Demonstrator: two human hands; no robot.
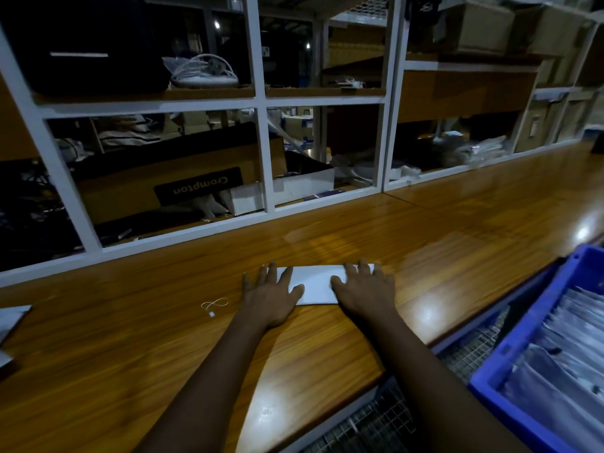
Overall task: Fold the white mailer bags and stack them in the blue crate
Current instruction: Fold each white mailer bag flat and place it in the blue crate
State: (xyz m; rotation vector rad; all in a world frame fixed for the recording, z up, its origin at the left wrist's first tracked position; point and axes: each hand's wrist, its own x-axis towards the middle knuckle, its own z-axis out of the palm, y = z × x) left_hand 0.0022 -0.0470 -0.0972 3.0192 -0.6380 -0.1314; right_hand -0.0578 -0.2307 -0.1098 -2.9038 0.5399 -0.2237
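A white-framed shelving rack (261,103) runs along the back of the long wooden counter (130,338), with a Crompton cardboard box (163,178) on its bottom shelf. At the right, off the counter's edge, sits the blue crate (510,416), holding rows of folded mailers (562,354). A folded white mailer bag (317,282) lies flat mid-counter. The left hand (269,295) and right hand (366,289) press down on its two ends, fingers spread flat, gripping nothing. A small looped string (214,305) lies just left.
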